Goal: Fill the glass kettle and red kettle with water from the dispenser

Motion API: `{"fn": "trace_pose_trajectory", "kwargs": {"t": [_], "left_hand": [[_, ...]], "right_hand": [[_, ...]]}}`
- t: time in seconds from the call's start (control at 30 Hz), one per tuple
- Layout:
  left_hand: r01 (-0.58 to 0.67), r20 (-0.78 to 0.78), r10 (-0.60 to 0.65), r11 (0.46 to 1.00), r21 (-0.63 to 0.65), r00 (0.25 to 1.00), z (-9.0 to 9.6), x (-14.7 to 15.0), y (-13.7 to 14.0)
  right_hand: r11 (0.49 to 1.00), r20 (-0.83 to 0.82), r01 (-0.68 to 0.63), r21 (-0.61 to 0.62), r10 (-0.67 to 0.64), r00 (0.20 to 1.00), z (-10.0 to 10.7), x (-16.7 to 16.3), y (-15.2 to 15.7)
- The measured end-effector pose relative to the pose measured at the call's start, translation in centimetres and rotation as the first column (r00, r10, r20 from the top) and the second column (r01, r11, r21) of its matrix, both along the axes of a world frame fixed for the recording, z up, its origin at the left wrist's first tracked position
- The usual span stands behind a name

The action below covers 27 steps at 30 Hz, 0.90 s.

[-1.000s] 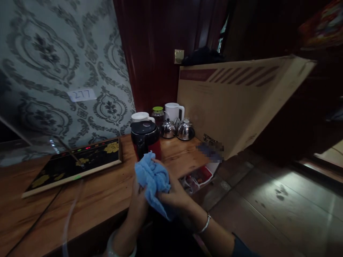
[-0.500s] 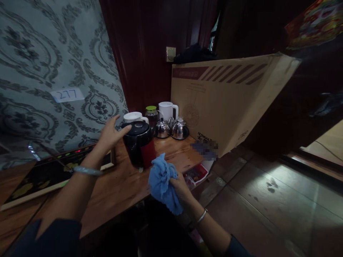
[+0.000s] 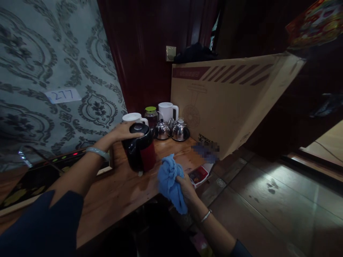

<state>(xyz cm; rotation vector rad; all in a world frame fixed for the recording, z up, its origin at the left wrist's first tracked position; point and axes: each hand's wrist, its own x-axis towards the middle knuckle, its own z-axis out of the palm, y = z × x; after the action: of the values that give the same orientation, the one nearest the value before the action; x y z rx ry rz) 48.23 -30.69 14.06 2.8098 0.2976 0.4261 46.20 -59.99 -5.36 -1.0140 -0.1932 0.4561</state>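
A black and red electric kettle (image 3: 147,154) stands upright on the wooden counter (image 3: 125,194), its black handle facing me. My left hand (image 3: 124,132) lies over the top of the kettle, the thumb across the lid's near side and the fingers at the far side, partly hidden. Bunched in my right hand (image 3: 187,187) is a blue cloth (image 3: 170,178), held over the counter's front edge, to the right of the kettle and apart from it.
Behind the kettle stand a white lidded jug (image 3: 131,117), a green-lidded glass pitcher (image 3: 151,116), a white kettle (image 3: 166,111) and two small steel teapots (image 3: 162,129). A large cardboard box (image 3: 214,107) blocks the right side. An induction cooktop (image 3: 34,184) lies at left.
My left hand has come down from beside the kettle onto its top and taken hold there. My right hand with the cloth has shifted slightly right.
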Motion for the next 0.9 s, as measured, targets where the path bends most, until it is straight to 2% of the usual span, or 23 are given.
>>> {"fn": "trace_pose_trajectory", "kwargs": {"t": [0.1,0.23,0.4,0.6,0.7,0.8,0.9], "left_hand": [[0.074,-0.155,-0.066,0.996,0.048,0.986,0.5,-0.2,-0.3],[0.072,-0.159,-0.063,0.996,0.047,0.985,0.7,-0.5,-0.5],[0.166,-0.165,-0.157,0.985,0.048,0.974,1.1,-0.6,-0.6],[0.114,-0.164,-0.105,0.992,0.051,0.981,1.8,-1.0,-0.5],[0.177,-0.175,-0.167,0.983,0.042,0.97,1.3,-1.0,-0.4],[0.073,-0.203,-0.055,0.994,0.083,0.978,0.5,-0.9,-0.7],[-0.012,-0.202,0.033,0.994,0.106,0.979,-0.1,-0.9,-1.0]], "right_hand": [[1.0,-0.048,0.016,0.009,-0.015,0.999,-0.3,-0.1,0.0],[1.0,-0.089,-0.015,0.015,0.016,0.996,-0.7,-0.2,0.0],[0.999,-0.104,-0.025,-0.038,0.021,0.994,-0.7,0.0,-0.1],[0.996,-0.039,0.024,-0.09,-0.028,0.999,0.1,0.8,0.0],[0.991,0.063,0.077,-0.106,-0.071,0.996,1.5,2.2,0.6],[0.979,0.268,0.18,-0.099,-0.148,0.952,4.3,4.4,2.3],[0.967,0.509,0.253,-0.037,-0.2,0.838,7.8,6.7,5.1]]}}
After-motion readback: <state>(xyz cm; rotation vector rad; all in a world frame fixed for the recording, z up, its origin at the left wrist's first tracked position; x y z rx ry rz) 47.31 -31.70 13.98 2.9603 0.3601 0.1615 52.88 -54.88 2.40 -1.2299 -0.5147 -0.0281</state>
